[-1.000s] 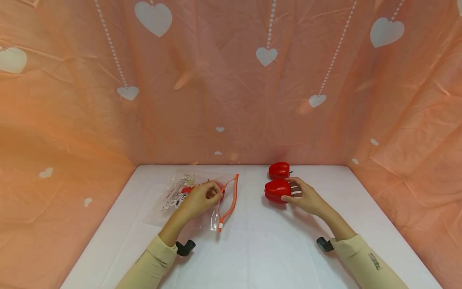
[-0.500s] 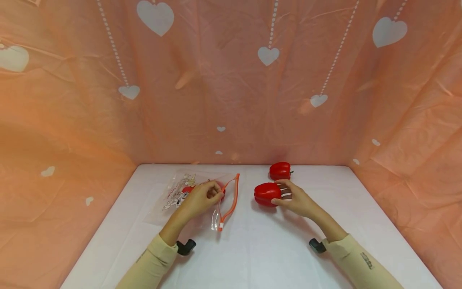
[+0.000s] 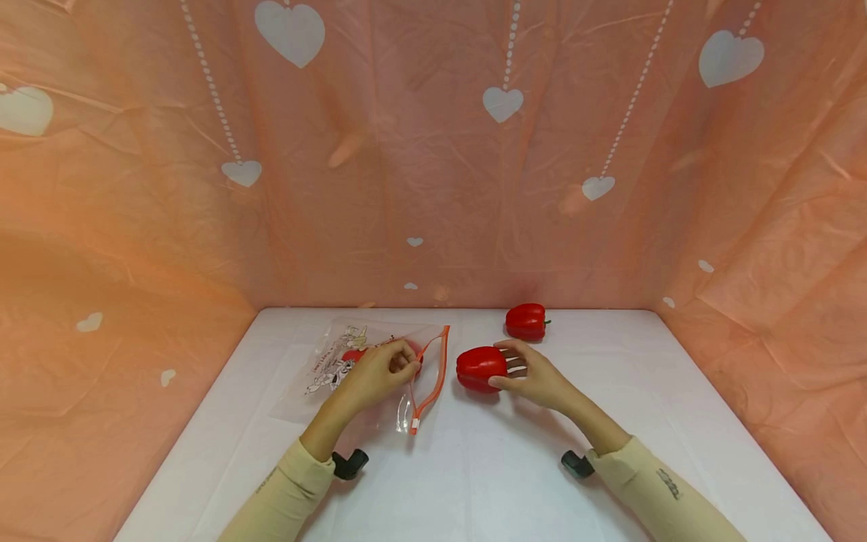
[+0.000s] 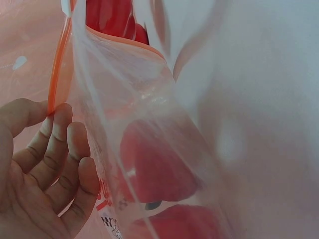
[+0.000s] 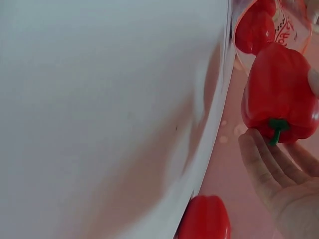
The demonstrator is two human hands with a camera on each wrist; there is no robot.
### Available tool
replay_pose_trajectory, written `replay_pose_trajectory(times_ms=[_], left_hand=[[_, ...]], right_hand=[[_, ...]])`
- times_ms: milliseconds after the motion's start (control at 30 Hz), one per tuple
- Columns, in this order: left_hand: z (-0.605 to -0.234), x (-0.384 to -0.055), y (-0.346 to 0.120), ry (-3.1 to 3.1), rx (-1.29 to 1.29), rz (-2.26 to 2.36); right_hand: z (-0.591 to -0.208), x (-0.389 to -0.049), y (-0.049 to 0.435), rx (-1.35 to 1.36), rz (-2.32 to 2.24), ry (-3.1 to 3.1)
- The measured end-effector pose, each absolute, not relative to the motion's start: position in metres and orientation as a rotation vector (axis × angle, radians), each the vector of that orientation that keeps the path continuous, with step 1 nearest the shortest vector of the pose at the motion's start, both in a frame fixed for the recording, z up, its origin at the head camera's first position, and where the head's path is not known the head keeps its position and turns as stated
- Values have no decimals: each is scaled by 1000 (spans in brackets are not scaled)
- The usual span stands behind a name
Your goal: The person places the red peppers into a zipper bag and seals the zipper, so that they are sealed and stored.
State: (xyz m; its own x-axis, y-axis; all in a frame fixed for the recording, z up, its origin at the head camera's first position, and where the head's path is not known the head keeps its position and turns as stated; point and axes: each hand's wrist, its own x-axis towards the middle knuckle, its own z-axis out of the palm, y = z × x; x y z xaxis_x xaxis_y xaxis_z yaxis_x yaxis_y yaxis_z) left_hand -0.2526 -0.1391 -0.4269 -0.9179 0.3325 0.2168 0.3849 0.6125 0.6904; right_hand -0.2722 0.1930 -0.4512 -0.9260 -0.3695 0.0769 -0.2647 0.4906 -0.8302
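Note:
A clear zip bag (image 3: 298, 406) with printed figures lies at left on the white table, its orange-edged mouth (image 3: 442, 369) gaping to the right. My left hand (image 3: 379, 370) pinches the upper edge of that mouth between thumb and fingertip, lifting it, as the left wrist view shows. Through the plastic there, red bell peppers (image 4: 154, 169) show inside. With thumb and fingers my right hand (image 3: 538, 376) grips another red bell pepper (image 3: 477, 369) just right of the mouth. In the right wrist view its green stem (image 5: 277, 129) faces my palm.
One more red bell pepper (image 3: 525, 322) lies near the table's back edge, behind my right hand. Orange sheeting (image 3: 460, 226) with white hearts hangs around the white table (image 3: 474, 482). Dark wrist cameras (image 3: 577, 464) jut inward from both sleeves.
My right hand has carried its bell pepper leftward and slightly nearer to me, up close to the bag's mouth. The left hand and the bag have stayed in place.

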Motion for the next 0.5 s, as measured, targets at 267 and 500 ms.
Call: replay_pose_trajectory(times_ms=[267,500], left_hand=[[-427,-252,-138,-2766,-614,-1191],[-427,-252,-137,-2776,-602,-1184]], right_hand=[[-453,-270,176,-570,-1431,2575],[-454,-267,161,-585,-1438,2545]])
